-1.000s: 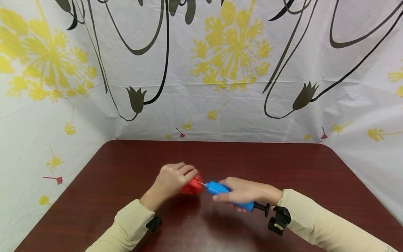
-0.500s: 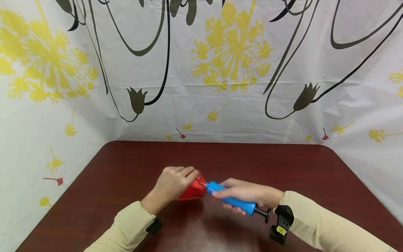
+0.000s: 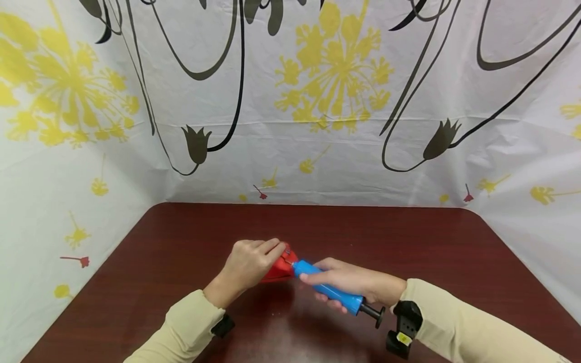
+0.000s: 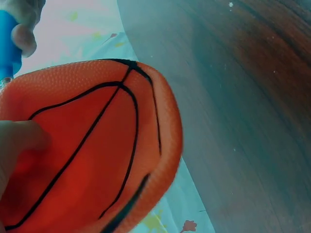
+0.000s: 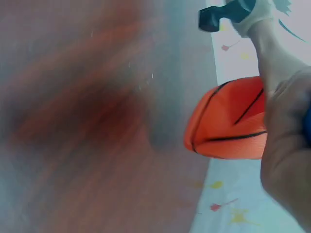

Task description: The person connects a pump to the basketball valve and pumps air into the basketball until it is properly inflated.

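A soft, partly collapsed orange-red basketball with black lines is gripped from above by my left hand. In the left wrist view, a finger presses a deep dent into the ball. My right hand wraps around a blue hand pump, its thumb lying along the barrel. The pump's front end is right at the ball's side, with a short bit of metal needle between them. Out the back sticks the black plunger handle. The ball's far side is hidden by my left hand.
The dark red-brown table lies beneath both hands. A white cloth printed with yellow and dark flowers hangs behind and along the sides. Each wrist carries a black camera mount, the right one hanging low.
The pump has moved up against the ball, covering most of the needle that showed a second ago. Its plunger end has swung slightly left and toward me. My left hand keeps its grip.
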Demonstrator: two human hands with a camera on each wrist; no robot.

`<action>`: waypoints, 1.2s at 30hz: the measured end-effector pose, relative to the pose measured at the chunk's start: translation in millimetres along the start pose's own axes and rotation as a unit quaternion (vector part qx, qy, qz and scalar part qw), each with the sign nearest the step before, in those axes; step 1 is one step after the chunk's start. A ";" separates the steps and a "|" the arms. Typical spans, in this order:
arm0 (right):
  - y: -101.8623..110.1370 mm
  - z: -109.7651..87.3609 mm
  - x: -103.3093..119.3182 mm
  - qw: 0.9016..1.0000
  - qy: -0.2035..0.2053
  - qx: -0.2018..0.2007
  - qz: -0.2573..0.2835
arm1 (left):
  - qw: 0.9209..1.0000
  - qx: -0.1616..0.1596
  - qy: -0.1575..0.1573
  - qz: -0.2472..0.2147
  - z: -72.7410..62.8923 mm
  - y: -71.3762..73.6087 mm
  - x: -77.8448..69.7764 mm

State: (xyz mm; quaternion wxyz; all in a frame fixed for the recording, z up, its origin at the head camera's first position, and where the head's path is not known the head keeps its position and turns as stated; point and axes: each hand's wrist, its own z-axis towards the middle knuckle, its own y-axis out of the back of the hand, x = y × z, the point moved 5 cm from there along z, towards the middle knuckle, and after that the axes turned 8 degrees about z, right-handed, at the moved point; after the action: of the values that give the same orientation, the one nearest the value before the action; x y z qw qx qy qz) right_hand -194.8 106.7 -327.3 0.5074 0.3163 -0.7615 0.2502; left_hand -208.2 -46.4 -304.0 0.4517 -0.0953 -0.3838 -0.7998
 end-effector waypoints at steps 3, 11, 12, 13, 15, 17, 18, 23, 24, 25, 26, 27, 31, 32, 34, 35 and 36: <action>-1.3 0.0 -1.2 0.999 -0.013 0.025 0.042 | 1.000 -0.011 0.000 0.000 -0.1 0.1 -1.0; -5.5 -1.7 14.2 0.950 0.092 -0.098 -0.282 | 0.999 -0.042 0.008 -0.023 1.8 1.7 0.3; -6.1 -1.1 14.9 0.952 0.091 -0.100 -0.275 | 0.998 -0.051 0.010 -0.022 3.0 2.5 1.2; -6.6 -0.7 15.2 0.960 0.086 -0.093 -0.248 | 0.998 -0.060 0.012 -0.023 3.8 3.2 2.0; -8.2 0.2 14.5 0.985 0.065 -0.058 -0.147 | 0.997 -0.075 0.018 -0.028 5.5 4.9 3.4; -10.1 1.1 12.8 0.999 0.035 -0.004 -0.013 | 0.996 -0.082 0.024 -0.033 7.1 6.3 3.8; -11.2 1.1 12.3 0.999 0.019 0.020 0.044 | 0.995 -0.085 0.027 -0.037 7.6 6.6 3.8; -12.1 1.9 12.3 0.996 0.009 0.036 0.080 | 0.995 -0.085 0.035 -0.049 8.0 5.7 2.1; -11.4 2.0 12.7 0.998 0.013 0.018 0.050 | 0.994 -0.085 0.035 -0.051 7.8 5.1 1.5; -10.6 2.2 13.5 1.000 0.020 0.000 0.016 | 0.995 -0.083 0.035 -0.051 7.5 4.5 1.0; -10.0 2.5 14.2 0.999 0.025 -0.019 -0.019 | 0.995 -0.081 0.035 -0.052 7.5 4.1 0.7; -9.6 2.7 15.0 0.998 0.029 -0.035 -0.046 | 0.995 -0.078 0.036 -0.053 7.4 3.8 0.5; -8.7 4.8 15.9 0.995 0.033 -0.056 -0.076 | 0.996 -0.071 0.035 -0.051 8.5 2.8 0.0; -8.6 5.1 15.5 0.996 0.030 -0.050 -0.060 | 0.996 -0.071 0.034 -0.051 9.0 3.0 0.0; -8.3 5.7 14.5 0.999 0.024 -0.022 -0.012 | 0.995 -0.071 0.037 -0.052 10.2 3.3 0.2; -7.4 5.5 13.7 1.000 0.020 -0.008 0.010 | 0.995 -0.071 0.039 -0.053 10.8 3.5 0.2; -6.4 4.8 13.1 0.999 0.018 0.005 0.029 | 0.995 -0.071 0.041 -0.052 11.6 3.8 0.0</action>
State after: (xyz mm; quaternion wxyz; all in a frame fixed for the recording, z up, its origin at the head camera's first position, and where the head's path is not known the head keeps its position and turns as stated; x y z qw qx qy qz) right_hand -196.8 96.0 -316.5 0.5121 0.2921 -0.7597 0.2743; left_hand -207.4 -39.4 -294.1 0.4166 -0.0744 -0.3118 -0.8507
